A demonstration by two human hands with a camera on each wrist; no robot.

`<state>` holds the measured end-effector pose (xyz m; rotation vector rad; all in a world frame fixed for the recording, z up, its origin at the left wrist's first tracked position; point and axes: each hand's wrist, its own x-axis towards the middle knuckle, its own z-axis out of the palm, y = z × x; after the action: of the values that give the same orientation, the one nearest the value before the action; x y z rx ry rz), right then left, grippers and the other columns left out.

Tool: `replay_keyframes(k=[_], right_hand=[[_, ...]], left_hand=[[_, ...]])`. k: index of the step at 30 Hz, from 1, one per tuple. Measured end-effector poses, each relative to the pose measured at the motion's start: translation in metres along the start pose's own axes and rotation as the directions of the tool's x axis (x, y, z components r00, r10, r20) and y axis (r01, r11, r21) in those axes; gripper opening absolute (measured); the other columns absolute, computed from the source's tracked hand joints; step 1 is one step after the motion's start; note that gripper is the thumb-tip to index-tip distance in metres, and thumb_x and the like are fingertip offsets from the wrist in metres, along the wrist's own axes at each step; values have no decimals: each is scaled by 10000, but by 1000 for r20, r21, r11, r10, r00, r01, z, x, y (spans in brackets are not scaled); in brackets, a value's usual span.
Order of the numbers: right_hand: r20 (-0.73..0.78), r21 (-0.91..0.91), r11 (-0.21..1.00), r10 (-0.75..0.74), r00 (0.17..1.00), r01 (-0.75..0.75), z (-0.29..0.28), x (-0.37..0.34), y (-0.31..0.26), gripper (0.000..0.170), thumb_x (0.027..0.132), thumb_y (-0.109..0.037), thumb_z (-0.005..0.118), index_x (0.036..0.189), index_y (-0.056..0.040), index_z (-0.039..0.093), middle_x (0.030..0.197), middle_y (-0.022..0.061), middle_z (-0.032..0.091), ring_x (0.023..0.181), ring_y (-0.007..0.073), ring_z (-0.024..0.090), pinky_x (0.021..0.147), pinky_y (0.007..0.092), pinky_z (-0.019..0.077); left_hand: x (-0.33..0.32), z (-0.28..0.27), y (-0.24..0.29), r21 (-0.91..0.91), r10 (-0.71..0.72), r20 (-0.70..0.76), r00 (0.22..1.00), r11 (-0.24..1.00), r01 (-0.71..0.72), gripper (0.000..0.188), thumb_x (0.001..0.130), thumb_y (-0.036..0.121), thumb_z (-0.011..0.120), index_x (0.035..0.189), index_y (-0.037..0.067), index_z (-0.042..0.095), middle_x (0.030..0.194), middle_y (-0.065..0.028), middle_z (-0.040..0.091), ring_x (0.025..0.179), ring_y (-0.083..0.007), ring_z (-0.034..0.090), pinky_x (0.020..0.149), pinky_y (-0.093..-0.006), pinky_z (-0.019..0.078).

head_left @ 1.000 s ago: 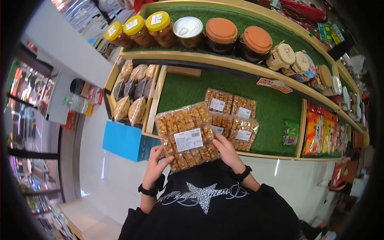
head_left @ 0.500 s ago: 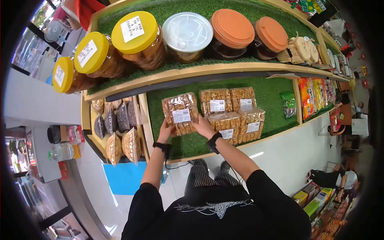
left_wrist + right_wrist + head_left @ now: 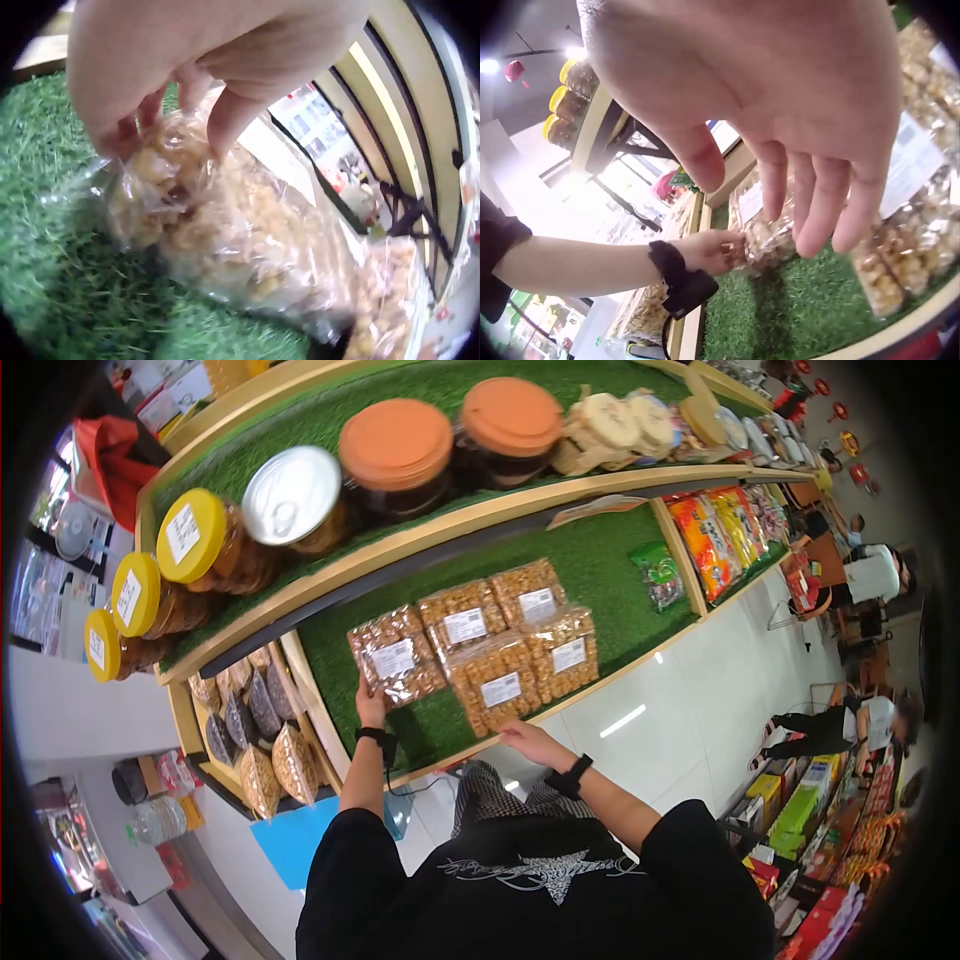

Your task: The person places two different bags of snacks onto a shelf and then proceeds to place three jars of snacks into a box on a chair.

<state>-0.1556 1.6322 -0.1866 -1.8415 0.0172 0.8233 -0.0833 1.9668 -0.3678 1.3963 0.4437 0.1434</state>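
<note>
A clear plastic pack of golden-brown snack pieces [image 3: 405, 685], with a white label, lies on the green artificial grass [image 3: 325, 630] at the left of several like packs [image 3: 490, 660]. My left hand [image 3: 370, 705] is at its left edge. In the left wrist view, thumb and fingers pinch the end of that snack pack [image 3: 240, 240], crinkling its wrap. Near the shelf's front edge, below the front packs, my right hand [image 3: 535, 743] holds nothing. The right wrist view shows the right hand [image 3: 765, 90] with its fingers extended and spread, above the grass.
Jars with yellow [image 3: 192, 535], silver and orange lids [image 3: 395, 445] line the upper shelf, whose wooden edge [image 3: 400, 545] overhangs the packs. Bagged dry goods [image 3: 260, 780] fill a wooden compartment at left. A small green bag [image 3: 655, 575] and bright packets [image 3: 705, 530] lie at right.
The pack went from both hands in front of the body down onto the grass, beside the others. My right hand has let go and moved right, while the left stays on it.
</note>
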Motion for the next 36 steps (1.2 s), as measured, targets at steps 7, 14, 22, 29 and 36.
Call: replay_keyframes(k=[7,14,22,29,36], right_hand=[[-106,-19,990,138,985,-141,-78,-85,29,333,877,-255,526,1120,-27,541,967,94,600,877,170,561,766,278,444],[-222,-20,990,-139,965,137,-191,-191,57,335,873,-249,525,1125,-28,535,971,127,611,882,220,580,790,301,447],[-771,66,982,-63,633,179,-283,-339,125,276,864,-193,537,1086,-31,556,904,90,621,841,180,580,767,278,445],[-918,273,834,76,390,479,-249,-401,166,207,886,-109,503,1041,8,573,915,88,627,865,131,573,781,253,448],[-957,289,836,243,159,466,-244,-438,185,190,875,-95,507,1014,11,583,893,96,637,827,147,588,771,270,459]], left_hand=[[-5,37,44,754,-94,-511,855,428,498,720,777,137,605,1393,134,234,1116,-296,510,1019,-329,551,869,-444,438],[-106,152,158,267,320,-405,856,937,-224,700,778,65,539,1366,-56,180,1365,-250,284,1239,-314,333,1022,-382,264],[-294,368,207,132,194,305,932,961,-243,622,837,71,514,1386,55,224,1261,-157,410,1115,-215,426,931,-319,359],[-364,488,247,57,2,647,763,997,-51,480,864,101,513,1313,40,354,1152,-109,503,1004,-162,494,850,-268,396],[-374,574,241,95,-22,854,521,989,-113,271,857,36,503,1124,-3,523,1011,-61,584,933,-124,526,847,-241,397]])
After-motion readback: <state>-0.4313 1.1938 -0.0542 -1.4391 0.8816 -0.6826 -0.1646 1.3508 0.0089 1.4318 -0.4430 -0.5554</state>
